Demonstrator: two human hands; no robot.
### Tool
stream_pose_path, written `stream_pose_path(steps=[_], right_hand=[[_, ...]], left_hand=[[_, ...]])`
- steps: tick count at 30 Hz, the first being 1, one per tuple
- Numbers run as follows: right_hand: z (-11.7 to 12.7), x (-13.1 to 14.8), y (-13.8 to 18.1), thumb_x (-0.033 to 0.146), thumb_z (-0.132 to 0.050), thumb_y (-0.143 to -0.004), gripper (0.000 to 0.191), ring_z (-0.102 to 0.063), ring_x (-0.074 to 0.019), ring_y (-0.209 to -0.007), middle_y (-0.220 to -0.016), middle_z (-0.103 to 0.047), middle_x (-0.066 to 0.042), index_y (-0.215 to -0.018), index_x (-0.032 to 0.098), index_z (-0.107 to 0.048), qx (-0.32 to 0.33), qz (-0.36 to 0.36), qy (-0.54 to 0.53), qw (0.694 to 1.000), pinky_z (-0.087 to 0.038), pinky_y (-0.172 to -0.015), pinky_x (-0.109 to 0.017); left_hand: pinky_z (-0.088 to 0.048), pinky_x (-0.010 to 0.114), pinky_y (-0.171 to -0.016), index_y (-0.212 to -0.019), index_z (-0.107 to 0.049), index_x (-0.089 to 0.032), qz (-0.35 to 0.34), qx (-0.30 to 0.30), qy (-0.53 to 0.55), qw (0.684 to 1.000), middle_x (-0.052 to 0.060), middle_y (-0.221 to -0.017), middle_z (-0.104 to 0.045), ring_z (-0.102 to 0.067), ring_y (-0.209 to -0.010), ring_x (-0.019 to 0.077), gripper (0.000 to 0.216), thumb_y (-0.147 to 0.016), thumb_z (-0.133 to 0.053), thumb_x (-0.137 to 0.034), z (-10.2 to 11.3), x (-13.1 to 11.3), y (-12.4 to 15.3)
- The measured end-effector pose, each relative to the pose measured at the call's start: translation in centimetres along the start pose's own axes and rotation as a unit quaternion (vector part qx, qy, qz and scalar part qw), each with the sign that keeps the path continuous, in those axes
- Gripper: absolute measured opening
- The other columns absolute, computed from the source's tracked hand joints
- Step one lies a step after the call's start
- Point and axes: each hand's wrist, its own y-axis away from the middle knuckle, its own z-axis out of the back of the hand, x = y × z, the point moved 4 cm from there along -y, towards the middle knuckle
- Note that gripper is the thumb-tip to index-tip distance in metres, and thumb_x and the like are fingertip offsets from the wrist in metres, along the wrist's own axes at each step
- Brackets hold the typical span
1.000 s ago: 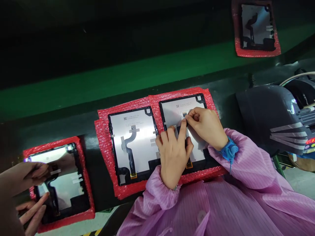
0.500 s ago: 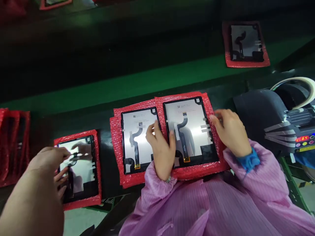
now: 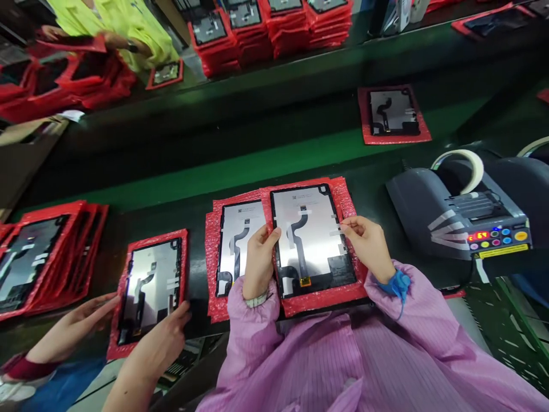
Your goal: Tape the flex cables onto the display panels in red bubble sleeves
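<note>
A tablet screen panel (image 3: 311, 243), silver-backed with a black frame and a dark ribbon cable, lies on a red bubble-wrap bag (image 3: 326, 297) in front of me. My left hand (image 3: 258, 257) grips the bag and panel at their left edge, thumb on top. My right hand (image 3: 366, 237) pinches the right edge beside small tape strips; whether it has bag or panel edge there is hard to see. A second screen panel (image 3: 244, 226) on its own red bag lies to the left, partly covered by the first bag and my left hand.
On the left, a co-worker's two hands (image 3: 158, 343) hold another panel (image 3: 150, 280). Stacked red bags (image 3: 81, 257) lie beyond. A grey tape dispenser (image 3: 467, 217) stands right. Another bagged panel (image 3: 394, 114) rests on the green belt. Across it are bag stacks (image 3: 283, 34) and a yellow-clad person (image 3: 115, 23).
My view has tilted up, showing the far bench. My hands, apart before, have closed on the right-hand panel's bag at both sides. The co-worker's hands now hold their panel by its edges.
</note>
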Motion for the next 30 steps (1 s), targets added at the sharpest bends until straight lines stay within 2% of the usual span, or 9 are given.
stream_pose_path(steps=[4, 8, 10, 14, 20, 22, 24, 26, 30], right_hand=[[-1.6, 0.7, 1.0, 0.037, -0.062, -0.079, 0.024, -0.061, -0.0131, -0.067, -0.079, -0.068, -0.005, -0.087, 0.014, -0.066, 0.075, 0.003, -0.067, 0.995, -0.049, -0.064, -0.026], [-3.1, 1.7, 1.9, 0.032, -0.059, -0.082, 0.024, -0.059, -0.0112, -0.061, -0.076, -0.064, -0.002, -0.096, 0.014, -0.065, 0.223, -0.001, -0.083, 0.971, -0.051, -0.059, -0.026], [-2.7, 1.9, 2.0, 0.032, -0.058, -0.083, 0.024, -0.059, -0.011, -0.061, -0.074, -0.063, -0.001, -0.098, 0.014, -0.065, 0.247, 0.027, -0.061, 0.967, -0.051, -0.06, -0.025], [-0.4, 0.9, 1.3, 0.034, -0.058, -0.085, 0.025, -0.06, -0.0121, -0.065, -0.075, -0.064, -0.001, -0.097, 0.015, -0.066, 0.214, 0.066, -0.028, 0.974, -0.05, -0.064, -0.026], [3.1, -1.8, 0.5, 0.032, -0.051, -0.09, 0.022, -0.058, -0.0134, -0.067, -0.077, -0.067, -0.003, -0.091, 0.016, -0.067, 0.041, 0.132, 0.082, 0.987, -0.045, -0.067, -0.027], [3.7, -2.7, 0.5, 0.03, -0.049, -0.092, 0.022, -0.058, -0.0141, -0.066, -0.076, -0.065, -0.002, -0.091, 0.017, -0.066, -0.01, 0.148, 0.111, 0.983, -0.044, -0.066, -0.027], [4.0, -3.8, 0.3, 0.031, -0.047, -0.094, 0.023, -0.058, -0.0151, -0.065, -0.073, -0.063, -0.002, -0.093, 0.018, -0.066, -0.041, 0.15, 0.121, 0.98, -0.043, -0.066, -0.027], [4.1, -4.8, 0.0, 0.032, -0.045, -0.095, 0.024, -0.06, -0.0161, -0.066, -0.072, -0.063, -0.002, -0.094, 0.019, -0.065, -0.05, 0.14, 0.119, 0.982, -0.044, -0.065, -0.028], [4.0, -6.0, -0.4, 0.033, -0.043, -0.096, 0.024, -0.064, -0.0176, -0.07, -0.078, -0.068, -0.003, -0.094, 0.021, -0.063, -0.03, 0.112, 0.111, 0.987, -0.045, -0.066, -0.029]], left_hand=[[-0.051, 0.03, -0.087, -0.102, -0.066, -0.02, -0.024, -0.012, -0.014, 1.0, 0.003, -0.1, -0.069, -0.064, -0.098, 0.0202, 0.033, -0.078, -0.071, -0.042, 2.3, -2.2, 0.8], [-0.053, 0.032, -0.088, -0.115, -0.063, -0.02, -0.009, -0.034, -0.04, 0.999, 0.005, -0.103, -0.071, -0.066, -0.102, 0.0237, 0.048, -0.072, -0.075, -0.039, 7.6, -3.9, -0.4], [-0.054, 0.03, -0.084, -0.114, -0.063, -0.019, -0.005, -0.044, -0.085, 0.995, 0.006, -0.104, -0.072, -0.067, -0.098, 0.0232, 0.052, -0.068, -0.076, -0.039, 10.6, -4.1, -1.8], [-0.053, 0.03, -0.081, -0.114, -0.062, -0.017, 0.013, -0.06, -0.193, 0.979, 0.007, -0.1, -0.072, -0.067, -0.093, 0.0223, 0.052, -0.068, -0.067, -0.04, 14.2, -3.0, -4.0], [-0.044, 0.047, -0.099, -0.091, -0.069, -0.02, -0.041, -0.124, -0.36, 0.924, 0.012, -0.094, -0.069, -0.053, -0.122, 0.0376, 0.027, -0.066, -0.064, -0.029, 14.1, -4.8, -3.3], [-0.037, 0.053, -0.105, -0.079, -0.068, -0.019, -0.067, -0.124, -0.409, 0.901, 0.016, -0.094, -0.068, -0.044, -0.13, 0.0429, 0.017, -0.063, -0.066, -0.024, 12.3, -6.9, -3.9], [-0.036, 0.05, -0.107, -0.077, -0.068, -0.02, -0.089, -0.08, -0.437, 0.891, 0.015, -0.095, -0.069, -0.048, -0.127, 0.0414, 0.012, -0.065, -0.067, -0.023, 8.5, -9.0, -5.9], [-0.04, 0.042, -0.105, -0.081, -0.071, -0.021, -0.101, -0.005, -0.447, 0.889, 0.01, -0.097, -0.07, -0.058, -0.116, 0.0341, 0.01, -0.073, -0.068, -0.026, 2.3, -10.2, -9.4], [-0.052, 0.037, -0.09, -0.091, -0.07, -0.014, -0.074, 0.115, -0.442, 0.886, 0.008, -0.093, -0.07, -0.066, -0.092, 0.021, 0.022, -0.091, -0.062, -0.035, -13.8, -9.5, -18.3]])
